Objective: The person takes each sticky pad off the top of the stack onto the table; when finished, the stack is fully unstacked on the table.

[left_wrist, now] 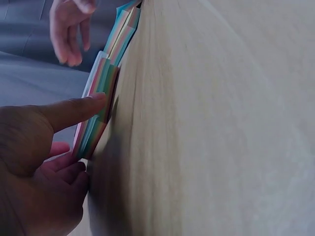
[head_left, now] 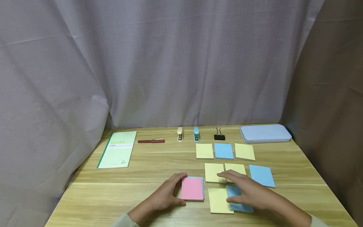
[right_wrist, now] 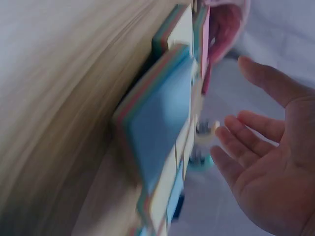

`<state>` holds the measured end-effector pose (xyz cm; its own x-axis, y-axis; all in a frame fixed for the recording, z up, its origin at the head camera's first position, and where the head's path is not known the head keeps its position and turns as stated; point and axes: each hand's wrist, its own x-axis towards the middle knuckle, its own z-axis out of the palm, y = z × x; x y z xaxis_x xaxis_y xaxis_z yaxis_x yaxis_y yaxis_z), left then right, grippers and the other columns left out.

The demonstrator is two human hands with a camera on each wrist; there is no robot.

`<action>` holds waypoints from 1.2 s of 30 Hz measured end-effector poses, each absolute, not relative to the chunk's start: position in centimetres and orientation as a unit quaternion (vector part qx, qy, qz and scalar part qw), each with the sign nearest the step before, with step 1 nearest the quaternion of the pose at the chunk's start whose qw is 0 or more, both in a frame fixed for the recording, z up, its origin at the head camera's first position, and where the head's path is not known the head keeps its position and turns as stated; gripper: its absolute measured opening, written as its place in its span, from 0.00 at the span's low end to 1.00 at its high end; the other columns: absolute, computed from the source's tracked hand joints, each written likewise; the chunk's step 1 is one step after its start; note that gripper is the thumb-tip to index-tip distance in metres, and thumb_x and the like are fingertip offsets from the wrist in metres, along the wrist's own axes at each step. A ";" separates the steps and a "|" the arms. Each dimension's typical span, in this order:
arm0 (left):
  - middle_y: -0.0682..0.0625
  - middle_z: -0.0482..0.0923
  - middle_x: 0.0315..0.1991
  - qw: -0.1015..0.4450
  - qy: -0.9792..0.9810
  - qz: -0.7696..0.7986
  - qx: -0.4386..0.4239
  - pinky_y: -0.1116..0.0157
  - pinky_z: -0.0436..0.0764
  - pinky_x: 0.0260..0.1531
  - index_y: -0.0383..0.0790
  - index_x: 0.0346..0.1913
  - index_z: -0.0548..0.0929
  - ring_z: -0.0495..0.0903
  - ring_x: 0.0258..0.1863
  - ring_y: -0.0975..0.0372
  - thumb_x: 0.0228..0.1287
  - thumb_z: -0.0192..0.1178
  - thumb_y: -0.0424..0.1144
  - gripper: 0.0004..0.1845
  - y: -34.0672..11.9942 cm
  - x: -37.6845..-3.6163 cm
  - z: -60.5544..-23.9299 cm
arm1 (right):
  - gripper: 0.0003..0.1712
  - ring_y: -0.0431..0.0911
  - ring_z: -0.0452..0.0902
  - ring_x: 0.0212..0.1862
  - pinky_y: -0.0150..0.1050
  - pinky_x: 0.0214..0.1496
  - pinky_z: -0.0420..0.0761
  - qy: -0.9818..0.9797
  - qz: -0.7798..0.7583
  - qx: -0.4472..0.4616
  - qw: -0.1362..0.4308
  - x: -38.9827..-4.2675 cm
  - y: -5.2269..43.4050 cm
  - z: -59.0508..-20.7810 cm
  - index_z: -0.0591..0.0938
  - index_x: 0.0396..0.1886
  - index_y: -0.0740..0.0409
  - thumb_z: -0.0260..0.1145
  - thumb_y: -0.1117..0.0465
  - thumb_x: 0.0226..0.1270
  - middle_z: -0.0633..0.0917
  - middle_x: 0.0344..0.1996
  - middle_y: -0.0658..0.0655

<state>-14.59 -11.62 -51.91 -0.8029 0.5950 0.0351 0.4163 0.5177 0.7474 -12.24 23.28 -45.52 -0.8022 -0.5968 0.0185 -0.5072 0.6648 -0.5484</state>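
A pink-topped sticky-note pad (head_left: 193, 188) lies near the front of the wooden table (head_left: 141, 176). My left hand (head_left: 178, 190) grips its left side, with the index finger on the far edge and the thumb on the near edge. In the left wrist view the index finger (left_wrist: 74, 110) lies along the pad's multicoloured edge (left_wrist: 98, 118). My right hand (head_left: 231, 186) hovers with straight fingers over a blue pad (head_left: 239, 206). In the right wrist view its open palm (right_wrist: 268, 182) stands clear of that blue pad (right_wrist: 157, 123).
Yellow pads (head_left: 219, 200) (head_left: 213, 171) and another blue pad (head_left: 262, 175) lie around my right hand. A further row (head_left: 223, 150) lies behind. At the back are a green notepad (head_left: 117, 149), red pen (head_left: 151, 141), two staplers (head_left: 180, 134), a binder clip (head_left: 219, 135) and a pale blue case (head_left: 265, 133).
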 end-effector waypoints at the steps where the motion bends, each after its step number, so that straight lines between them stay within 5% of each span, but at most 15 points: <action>1: 0.49 0.68 0.73 0.114 0.864 0.393 0.293 0.55 0.64 0.75 0.37 0.77 0.64 0.66 0.74 0.55 0.51 0.81 0.38 0.51 -11.7 -14.6 -51.9 | 0.43 0.54 0.74 0.68 0.47 0.61 0.81 0.906 -0.274 -0.310 0.091 -12.6 22.5 -45.6 0.71 0.74 0.51 0.77 0.46 0.63 0.74 0.69 0.50; 6: 0.47 0.69 0.73 0.107 0.864 0.389 0.301 0.55 0.66 0.74 0.35 0.75 0.66 0.67 0.73 0.54 0.53 0.81 0.38 0.49 -11.7 -14.6 -51.9 | 0.36 0.48 0.77 0.63 0.48 0.61 0.81 0.896 -0.260 -0.348 0.086 -13.7 20.1 -46.7 0.76 0.69 0.57 0.76 0.50 0.65 0.78 0.63 0.49; 17: 0.50 0.68 0.73 0.116 0.868 0.392 0.282 0.57 0.65 0.74 0.38 0.76 0.66 0.67 0.74 0.58 0.53 0.81 0.37 0.49 -11.6 -14.5 -51.9 | 0.27 0.39 0.77 0.47 0.38 0.48 0.82 0.889 -0.330 -0.310 0.062 -12.5 22.2 -48.4 0.80 0.62 0.54 0.74 0.48 0.68 0.83 0.53 0.47; 27: 0.47 0.69 0.73 0.103 0.866 0.387 0.300 0.55 0.67 0.73 0.36 0.75 0.66 0.68 0.73 0.54 0.52 0.81 0.36 0.48 -11.6 -14.6 -51.8 | 0.36 0.47 0.78 0.63 0.49 0.63 0.80 0.882 -0.334 -0.323 0.077 -13.4 18.7 -48.2 0.75 0.70 0.55 0.75 0.48 0.67 0.80 0.61 0.49; 36: 0.49 0.70 0.72 0.103 0.870 0.380 0.298 0.55 0.67 0.73 0.37 0.75 0.67 0.69 0.72 0.56 0.54 0.80 0.36 0.47 -11.6 -14.6 -52.0 | 0.47 0.50 0.72 0.67 0.53 0.66 0.77 0.896 -0.295 -0.324 0.071 -14.0 14.9 -49.1 0.73 0.72 0.59 0.81 0.48 0.57 0.73 0.68 0.51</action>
<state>-14.59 -11.58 -51.99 -0.8015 0.5963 0.0464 0.4394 0.5345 0.7219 -13.96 14.88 -49.11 -0.7799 -0.6227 0.0635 -0.5387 0.6161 -0.5747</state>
